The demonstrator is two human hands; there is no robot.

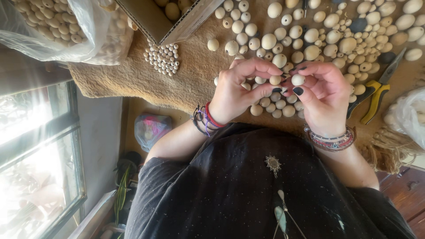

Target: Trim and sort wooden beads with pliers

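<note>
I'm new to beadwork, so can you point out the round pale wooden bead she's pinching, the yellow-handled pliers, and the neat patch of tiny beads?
Round pale wooden bead (298,79), head view, its front face.
Yellow-handled pliers (375,98), head view, one handle.
Patch of tiny beads (163,58), head view, centre.

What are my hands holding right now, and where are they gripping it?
The left hand pinches a small round pale wooden bead by its sides between thumb and fingertips. The right hand has the same fingertip grip on a second pale wooden bead.
</note>
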